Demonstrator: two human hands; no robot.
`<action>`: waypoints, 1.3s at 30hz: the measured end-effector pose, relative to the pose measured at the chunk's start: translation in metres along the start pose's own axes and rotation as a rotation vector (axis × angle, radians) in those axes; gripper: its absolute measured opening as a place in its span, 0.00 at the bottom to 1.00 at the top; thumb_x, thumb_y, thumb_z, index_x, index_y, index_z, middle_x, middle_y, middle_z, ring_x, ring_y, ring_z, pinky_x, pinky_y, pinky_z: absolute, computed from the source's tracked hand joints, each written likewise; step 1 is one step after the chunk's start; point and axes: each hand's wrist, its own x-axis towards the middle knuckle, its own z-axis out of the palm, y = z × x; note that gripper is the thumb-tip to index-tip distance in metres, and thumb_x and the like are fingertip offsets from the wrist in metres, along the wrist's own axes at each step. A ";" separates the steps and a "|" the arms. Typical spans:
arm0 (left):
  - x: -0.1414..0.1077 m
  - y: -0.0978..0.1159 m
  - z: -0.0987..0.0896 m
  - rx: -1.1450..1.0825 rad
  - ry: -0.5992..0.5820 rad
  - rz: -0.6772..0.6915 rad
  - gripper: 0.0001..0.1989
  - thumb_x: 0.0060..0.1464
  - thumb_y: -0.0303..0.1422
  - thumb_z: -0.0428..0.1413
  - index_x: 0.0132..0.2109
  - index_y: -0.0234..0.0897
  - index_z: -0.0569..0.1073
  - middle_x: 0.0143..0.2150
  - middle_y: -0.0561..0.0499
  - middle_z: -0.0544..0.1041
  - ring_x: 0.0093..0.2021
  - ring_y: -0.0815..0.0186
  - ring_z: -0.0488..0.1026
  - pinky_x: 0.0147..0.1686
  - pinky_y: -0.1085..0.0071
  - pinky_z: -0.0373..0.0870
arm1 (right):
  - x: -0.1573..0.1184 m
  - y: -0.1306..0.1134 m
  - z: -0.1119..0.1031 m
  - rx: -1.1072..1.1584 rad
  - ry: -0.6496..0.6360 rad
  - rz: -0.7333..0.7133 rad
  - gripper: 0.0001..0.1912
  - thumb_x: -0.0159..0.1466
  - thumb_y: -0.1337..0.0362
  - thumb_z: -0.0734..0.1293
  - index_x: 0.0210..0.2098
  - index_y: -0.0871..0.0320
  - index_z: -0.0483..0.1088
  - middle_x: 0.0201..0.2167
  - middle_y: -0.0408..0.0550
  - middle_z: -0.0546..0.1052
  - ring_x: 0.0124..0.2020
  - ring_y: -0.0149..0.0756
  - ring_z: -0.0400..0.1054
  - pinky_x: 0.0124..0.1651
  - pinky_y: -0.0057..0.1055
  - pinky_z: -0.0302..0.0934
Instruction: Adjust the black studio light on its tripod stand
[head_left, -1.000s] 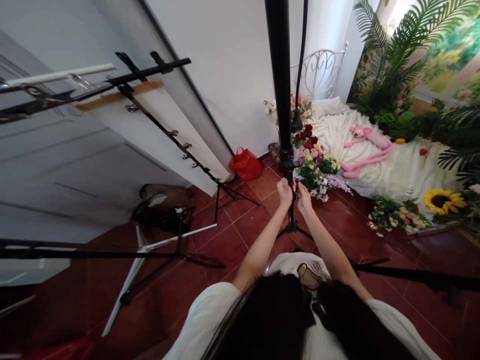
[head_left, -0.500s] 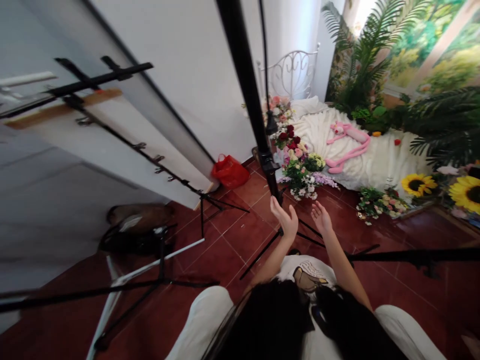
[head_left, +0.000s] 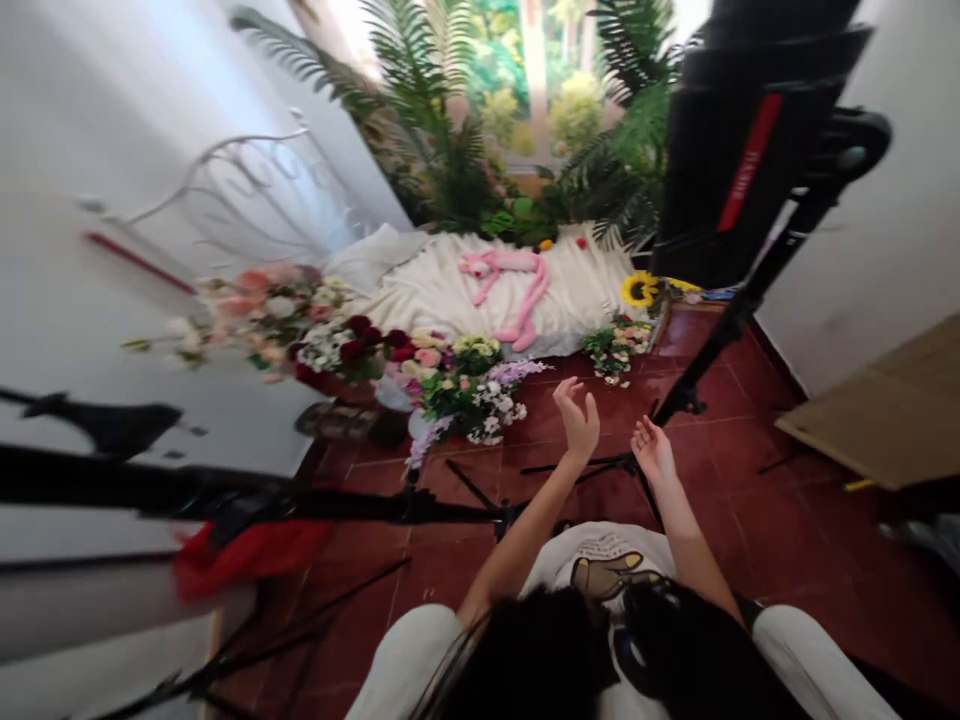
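Observation:
My left hand is raised in front of my body, fingers apart and slightly curved, holding nothing. Beside it on the right, my right hand is also raised, palm up, with loosely bent fingers and nothing in it. The two hands do not touch. Beyond them a pink plush toy lies on a cream blanket. A bunch of mixed flowers stands on the near side of the bed, and a smaller bunch lies farther right.
A black studio light on a stand rises at the right. Another stand's black pole crosses the left side. A red bag is at lower left. Thin stand legs spread over the red tiled floor. A board is at right.
My view has swung to the right, so the bed and flowers now appear farther left and the studio light has come into view. Both hands remain raised, the right one with fingers more bent.

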 end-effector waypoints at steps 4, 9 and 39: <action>0.015 0.030 0.072 -0.202 -0.142 0.073 0.16 0.66 0.41 0.46 0.56 0.39 0.59 0.57 0.39 0.63 0.54 0.63 0.69 0.57 0.59 0.67 | -0.021 -0.033 -0.013 0.125 -0.045 -0.067 0.05 0.59 0.70 0.67 0.35 0.56 0.74 0.27 0.42 0.79 0.24 0.26 0.73 0.29 0.22 0.70; 0.017 0.066 0.146 -0.447 -0.411 0.088 0.21 0.65 0.48 0.45 0.56 0.40 0.60 0.56 0.39 0.67 0.53 0.64 0.71 0.56 0.61 0.67 | -0.038 -0.062 -0.017 0.236 -0.081 -0.117 0.06 0.63 0.70 0.65 0.36 0.57 0.74 0.29 0.43 0.80 0.27 0.27 0.75 0.32 0.22 0.70; 0.011 0.053 0.187 -0.601 -0.648 -0.304 0.33 0.46 0.66 0.51 0.26 0.36 0.67 0.20 0.55 0.66 0.20 0.73 0.62 0.23 0.74 0.60 | -0.016 -0.095 0.000 0.713 -0.742 0.153 0.17 0.73 0.67 0.55 0.26 0.55 0.58 0.18 0.34 0.67 0.15 0.20 0.57 0.16 0.15 0.55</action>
